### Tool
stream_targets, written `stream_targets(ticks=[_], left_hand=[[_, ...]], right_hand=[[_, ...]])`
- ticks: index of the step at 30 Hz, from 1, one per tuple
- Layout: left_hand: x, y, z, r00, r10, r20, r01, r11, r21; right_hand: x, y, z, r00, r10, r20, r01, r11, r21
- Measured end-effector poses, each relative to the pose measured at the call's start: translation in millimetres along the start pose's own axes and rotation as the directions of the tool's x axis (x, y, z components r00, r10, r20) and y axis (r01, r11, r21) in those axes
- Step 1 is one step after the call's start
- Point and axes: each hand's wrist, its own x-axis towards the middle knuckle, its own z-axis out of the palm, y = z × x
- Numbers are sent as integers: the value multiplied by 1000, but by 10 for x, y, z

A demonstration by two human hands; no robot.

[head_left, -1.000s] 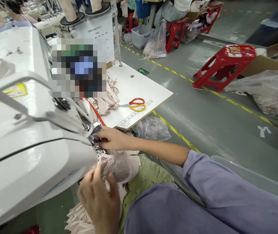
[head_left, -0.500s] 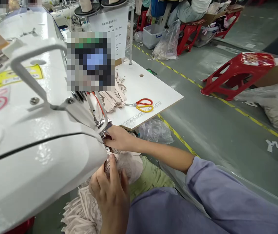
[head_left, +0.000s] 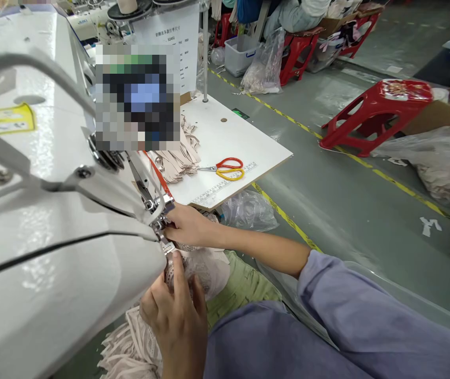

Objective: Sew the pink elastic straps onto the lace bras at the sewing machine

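A white sewing machine [head_left: 90, 295] fills the left side, its presser foot [head_left: 167, 247] down at the edge of a piece of beige lace fabric [head_left: 208, 271]. My left hand [head_left: 177, 316] is in front of the foot, index fingertip pressed on the lace and thumb against its near side. Its other fingers curl partly under the machine head. Behind the foot, my right hand [head_left: 191, 225] is closed at the lace's far part, its fingertips hidden by the needle area. Below my left hand hangs a bunch of beige strips [head_left: 130, 347].
On the white table [head_left: 254, 142] lie scissors [head_left: 229, 169] with red and yellow handles and a pile of beige strips [head_left: 177, 158]. A printed sheet [head_left: 187, 47] stands behind. Across the floor are a red stool [head_left: 378, 116], plastic bags [head_left: 446, 163] and a seated person [head_left: 296, 18].
My view has shifted closer to the machine, so it appears larger and further left. Both hands keep nearly the same places on the lace by the presser foot.
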Motion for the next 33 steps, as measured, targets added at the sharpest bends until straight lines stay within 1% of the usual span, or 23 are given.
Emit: stream_targets(ticks=[7,10,12,13,14,15,16,17,19,20,21,22,23,24,26,28,33], left_hand=[[10,18,22,1000,-6,0,6,1000,-12],[-8,-48,9,1000,-10,-29,9,998,-60],[-41,-142,17,996,-73,-44,66,990,-128],[-62,-198,29,990,-137,-26,130,976,-173],[-83,-256,45,976,-217,14,214,948,-236],[-104,-310,67,952,-299,68,305,898,-316],[-123,-359,90,918,-373,135,395,826,-402],[-137,-399,115,878,-428,215,477,735,-482],[-153,-451,159,804,-473,362,589,545,-597],[-155,-464,175,774,-477,416,625,477,-617],[-153,-469,187,751,-484,450,653,439,-617],[-150,-470,193,735,-493,465,670,423,-610],[-144,-466,194,730,-505,461,675,423,-604],[-137,-461,190,733,-514,445,670,434,-602],[-118,-444,171,751,-516,412,649,464,-603],[-94,-421,140,768,-514,383,632,510,-583],[-27,-348,58,789,-529,312,612,638,-467]], right_hand=[[-5,20,8,1000,-3,-7,3,999,33],[-60,5,2,998,-6,-57,12,995,103],[-137,-16,-3,993,22,-116,-1,983,183],[-186,-29,-4,989,53,-136,-21,974,225],[-241,-44,-4,985,89,-147,-48,964,263],[-299,-59,-2,981,128,-147,-80,952,294],[-359,-74,1,976,167,-139,-115,941,317],[-418,-90,7,971,203,-130,-150,930,335],[-524,-121,22,960,258,-112,-202,910,361],[-570,-136,32,956,275,-103,-220,902,371],[-608,-149,42,953,287,-93,-233,896,377],[-640,-160,52,953,290,-86,-238,893,381],[-666,-170,61,954,288,-83,-236,893,382],[-686,-179,69,956,281,-84,-229,895,382],[-714,-193,77,960,264,-95,-211,902,376],[-731,-207,74,962,252,-106,-198,910,365],[-755,-240,38,963,253,-88,-212,920,331]])
